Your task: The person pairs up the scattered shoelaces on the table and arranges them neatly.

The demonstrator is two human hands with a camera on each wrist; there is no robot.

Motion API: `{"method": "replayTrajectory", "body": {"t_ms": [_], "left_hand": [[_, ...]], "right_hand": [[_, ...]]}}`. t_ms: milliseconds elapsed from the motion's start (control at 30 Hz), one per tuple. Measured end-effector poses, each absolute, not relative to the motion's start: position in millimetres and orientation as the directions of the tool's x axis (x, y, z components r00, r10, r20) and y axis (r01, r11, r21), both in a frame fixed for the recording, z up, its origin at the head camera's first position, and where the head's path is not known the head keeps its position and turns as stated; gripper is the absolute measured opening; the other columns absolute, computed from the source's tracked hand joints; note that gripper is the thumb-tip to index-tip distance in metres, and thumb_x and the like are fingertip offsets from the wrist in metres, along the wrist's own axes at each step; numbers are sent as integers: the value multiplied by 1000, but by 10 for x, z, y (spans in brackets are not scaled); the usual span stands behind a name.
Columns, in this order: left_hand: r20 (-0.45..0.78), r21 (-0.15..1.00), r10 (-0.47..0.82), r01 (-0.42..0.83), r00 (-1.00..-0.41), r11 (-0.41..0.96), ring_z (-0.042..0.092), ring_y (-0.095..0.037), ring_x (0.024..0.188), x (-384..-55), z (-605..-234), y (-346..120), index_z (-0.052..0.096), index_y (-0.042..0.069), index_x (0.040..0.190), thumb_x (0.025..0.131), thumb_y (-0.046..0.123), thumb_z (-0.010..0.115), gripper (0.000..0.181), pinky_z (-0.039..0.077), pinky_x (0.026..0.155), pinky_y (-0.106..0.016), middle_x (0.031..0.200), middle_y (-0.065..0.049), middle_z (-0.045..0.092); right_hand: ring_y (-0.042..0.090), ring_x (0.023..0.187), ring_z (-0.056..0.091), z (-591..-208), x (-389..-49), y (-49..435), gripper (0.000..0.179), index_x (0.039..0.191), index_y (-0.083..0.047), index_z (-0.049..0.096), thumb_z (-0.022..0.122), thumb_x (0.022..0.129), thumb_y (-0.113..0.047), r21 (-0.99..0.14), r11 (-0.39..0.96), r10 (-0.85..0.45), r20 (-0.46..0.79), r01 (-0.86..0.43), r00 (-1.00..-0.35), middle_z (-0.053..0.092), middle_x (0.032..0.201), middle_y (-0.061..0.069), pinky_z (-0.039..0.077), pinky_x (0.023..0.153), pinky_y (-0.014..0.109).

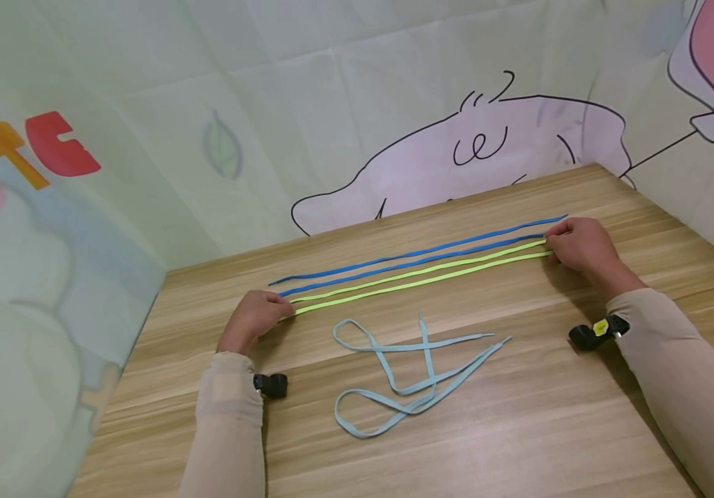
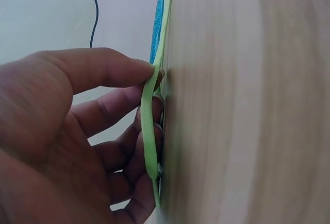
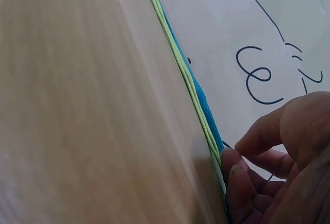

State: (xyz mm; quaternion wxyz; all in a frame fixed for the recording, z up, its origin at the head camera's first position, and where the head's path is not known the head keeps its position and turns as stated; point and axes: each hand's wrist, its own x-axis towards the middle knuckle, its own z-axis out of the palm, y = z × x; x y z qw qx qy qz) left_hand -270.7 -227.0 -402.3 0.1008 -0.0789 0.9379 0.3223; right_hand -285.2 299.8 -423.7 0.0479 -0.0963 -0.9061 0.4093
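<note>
Four flat laces stretch side by side across the wooden table: a far blue shoelace point(image 1: 419, 252), a nearer blue shoelace point(image 1: 394, 266), then a yellow-green shoelace point(image 1: 419, 272) and the nearest yellow-green shoelace point(image 1: 419, 282). At their left ends my left hand point(image 1: 256, 316) pinches a yellow-green lace point(image 2: 148, 126) between thumb and forefinger, its tail hanging over the curled fingers. My right hand point(image 1: 583, 245) has its fingertips at the right ends of the yellow-green laces and pinches there. In the right wrist view, its fingers point(image 3: 240, 183) partly hide the lace ends.
Nearer me, light blue shoelaces point(image 1: 388, 349) lie in loose, crossing loops on the table point(image 1: 487, 443). A printed cloth backdrop point(image 1: 257, 83) stands along the far and side edges. Black wrist cameras point(image 1: 272, 385) sit on both sleeves.
</note>
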Motion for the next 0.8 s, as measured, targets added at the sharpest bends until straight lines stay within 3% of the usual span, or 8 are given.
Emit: {"method": "replayTrajectory", "body": {"t_ms": [200, 400, 567, 800], "left_hand": [[-234, 581, -66, -195, -970, 790, 49, -21, 82, -2714, -4034, -2273, 75, 3, 106, 89, 23, 67, 27, 40, 66, -31, 101, -7, 61], [-243, 588, -69, -204, -967, 783, 49, -23, 90, -2705, -4033, -2274, 73, 3, 110, 91, 25, 67, 31, 40, 71, -33, 110, -9, 61], [-232, 606, -97, -222, -968, 764, 48, -22, 87, -2697, -4024, -2268, 73, 4, 105, 93, 30, 65, 29, 39, 69, -32, 101, -6, 59], [-215, 660, -129, -241, -968, 712, 48, -22, 84, -2708, -4025, -2272, 69, 7, 98, 94, 25, 58, 23, 38, 69, -33, 98, -5, 56]], "right_hand": [[13, 61, 55, -4239, -2838, 3017, 32, 109, 6, 65, 51, 93, -17, -733, 667, 218, 20, 134, -976, 64, 64, -2, 43, 54, 31], [21, 68, 54, -4223, -2805, 3028, 35, 108, 5, 63, 47, 92, -22, -695, 692, 250, -23, 196, -968, 65, 66, 1, 42, 57, 34], [23, 71, 54, -4227, -2785, 3016, 41, 114, 5, 59, 46, 93, -28, -714, 655, 280, -75, 247, -957, 65, 72, 6, 43, 57, 35], [21, 66, 53, -4214, -2811, 2982, 36, 110, 0, 62, 46, 89, -26, -742, 639, 299, -1, 201, -954, 63, 66, 2, 43, 55, 35]]}}
